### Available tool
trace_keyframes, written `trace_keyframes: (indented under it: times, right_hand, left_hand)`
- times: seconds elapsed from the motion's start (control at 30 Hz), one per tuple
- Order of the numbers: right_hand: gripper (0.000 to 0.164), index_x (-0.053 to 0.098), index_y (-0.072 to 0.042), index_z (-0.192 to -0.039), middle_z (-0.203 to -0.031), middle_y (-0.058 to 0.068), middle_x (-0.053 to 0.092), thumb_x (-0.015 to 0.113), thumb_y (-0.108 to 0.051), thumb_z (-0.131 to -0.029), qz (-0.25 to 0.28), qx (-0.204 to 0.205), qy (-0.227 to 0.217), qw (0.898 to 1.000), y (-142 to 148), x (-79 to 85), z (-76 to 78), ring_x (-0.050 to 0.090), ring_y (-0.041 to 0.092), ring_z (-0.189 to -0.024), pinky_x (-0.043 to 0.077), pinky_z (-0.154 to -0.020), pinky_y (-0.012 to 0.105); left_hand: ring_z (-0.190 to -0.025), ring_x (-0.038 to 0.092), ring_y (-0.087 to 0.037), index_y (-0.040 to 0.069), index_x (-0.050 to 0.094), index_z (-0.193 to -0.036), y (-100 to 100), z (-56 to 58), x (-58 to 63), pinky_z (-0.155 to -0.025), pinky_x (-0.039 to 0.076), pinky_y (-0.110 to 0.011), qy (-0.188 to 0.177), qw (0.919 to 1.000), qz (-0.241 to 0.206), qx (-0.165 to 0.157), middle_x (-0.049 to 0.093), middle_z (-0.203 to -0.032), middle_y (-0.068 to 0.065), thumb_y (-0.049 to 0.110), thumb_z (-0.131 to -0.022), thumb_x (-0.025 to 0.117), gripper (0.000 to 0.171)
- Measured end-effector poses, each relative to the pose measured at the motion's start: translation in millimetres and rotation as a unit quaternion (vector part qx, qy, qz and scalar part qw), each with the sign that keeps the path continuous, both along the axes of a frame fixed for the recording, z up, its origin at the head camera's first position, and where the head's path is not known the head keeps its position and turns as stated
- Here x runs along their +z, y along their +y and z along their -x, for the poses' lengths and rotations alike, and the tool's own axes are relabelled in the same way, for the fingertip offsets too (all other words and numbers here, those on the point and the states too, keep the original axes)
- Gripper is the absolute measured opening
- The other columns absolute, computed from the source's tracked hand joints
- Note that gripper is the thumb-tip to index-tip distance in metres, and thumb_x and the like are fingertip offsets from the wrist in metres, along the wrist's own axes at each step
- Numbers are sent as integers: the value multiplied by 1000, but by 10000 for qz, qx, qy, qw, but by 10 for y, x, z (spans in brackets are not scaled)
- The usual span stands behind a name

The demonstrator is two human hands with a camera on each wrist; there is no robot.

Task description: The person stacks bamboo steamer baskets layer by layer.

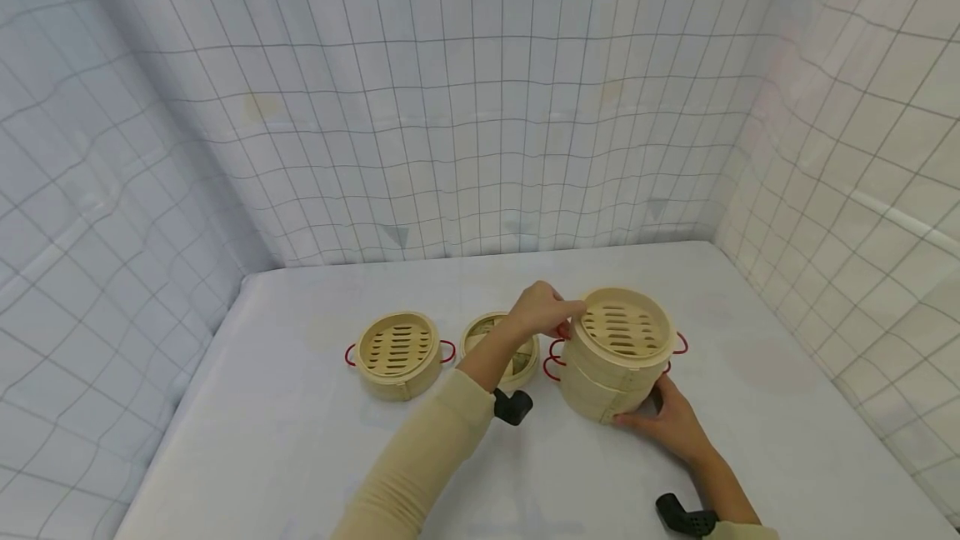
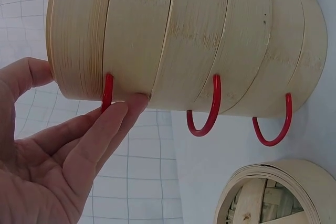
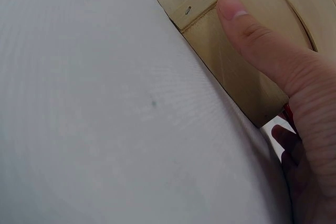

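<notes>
A stack of round bamboo steamer baskets (image 1: pixel 603 386) stands on the white table, with red loop handles down its sides. The top basket (image 2: pixel 134 35) has a slatted surface facing up. My left hand (image 1: pixel 542 311) grips that top basket at its left side, thumb at the upper rim and fingers beside a red handle (image 2: pixel 107 90). Low on the near right side, my right hand (image 1: pixel 671 423) holds the bottom basket (image 3: pixel 236 72). Its thumb (image 3: pixel 257 35) lies along the wall near a stapled seam; the other fingers reach around toward the back, partly hidden.
Left of the stack sits a separate slatted steamer basket (image 1: pixel 397 357) with red handles. Between them is a woven bamboo lid or basket (image 1: pixel 480 330), partly covered by my left arm. Grid-patterned white curtains (image 1: pixel 480 123) enclose the white table (image 1: pixel 285 440) at the back and sides.
</notes>
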State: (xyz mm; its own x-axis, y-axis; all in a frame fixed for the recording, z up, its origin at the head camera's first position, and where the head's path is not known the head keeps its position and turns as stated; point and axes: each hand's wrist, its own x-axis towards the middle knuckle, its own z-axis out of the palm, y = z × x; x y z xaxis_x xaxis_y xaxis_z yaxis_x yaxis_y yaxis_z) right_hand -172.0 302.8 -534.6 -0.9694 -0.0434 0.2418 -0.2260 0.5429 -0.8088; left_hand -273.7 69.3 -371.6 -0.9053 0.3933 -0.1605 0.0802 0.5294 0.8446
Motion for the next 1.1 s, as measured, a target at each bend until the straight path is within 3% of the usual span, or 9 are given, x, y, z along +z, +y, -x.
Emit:
trace_keyframes:
  times: [0.33,0.5,0.6,0.77,0.9,1.1]
  right_hand:
    - [92,37,-27,-136,-133,-1,44,87,-27,-60,80,39,95,9999,-7,-25,13,34,6,-123,23,-93,9]
    - [91,37,-27,-136,-133,-1,44,87,-27,-59,94,21,156,9998,1,-44,12,34,4,-123,23,-93,8]
    - [91,38,-25,-135,-132,0,44,87,-27,-59,96,29,183,9998,7,-52,11,35,4,-122,23,-92,8]
    - [89,38,-23,-135,-131,0,45,87,-26,-60,68,6,133,9999,20,-58,8,36,2,-120,24,-91,7]
    - [89,39,-20,-134,-130,1,46,87,-23,-60,31,-35,134,9999,5,-34,-1,36,-3,-117,24,-91,7]
    - [86,40,-10,-133,-130,8,46,86,-17,-61,45,41,142,9999,-127,199,-92,34,-7,-116,23,-89,5]
  left_hand:
    - [-65,61,-17,3,73,-80,-55,-20,-18,-62,49,-27,82,9996,-49,-251,65,-68,-7,29,-84,61,29]
    - [-89,57,-16,4,69,-105,-128,-43,-30,-76,46,-31,169,9986,97,-490,65,-97,-5,39,-86,60,41]
    - [-108,53,-21,4,63,-116,-213,-52,-51,-87,45,-37,101,9990,2,-436,60,-115,-6,41,-86,61,49]
    - [-112,52,-24,2,56,-123,-449,-68,-82,-88,44,-38,-131,9991,-320,-239,56,-121,-9,38,-86,62,52]
    - [-114,50,-23,4,54,-126,-713,-104,-105,-90,43,-39,-189,9980,-534,-265,56,-123,-8,38,-86,62,53]
    - [-117,48,-24,3,50,-130,-1244,-237,-185,-96,38,-42,-263,9947,-978,-159,56,-123,-9,35,-86,63,55]
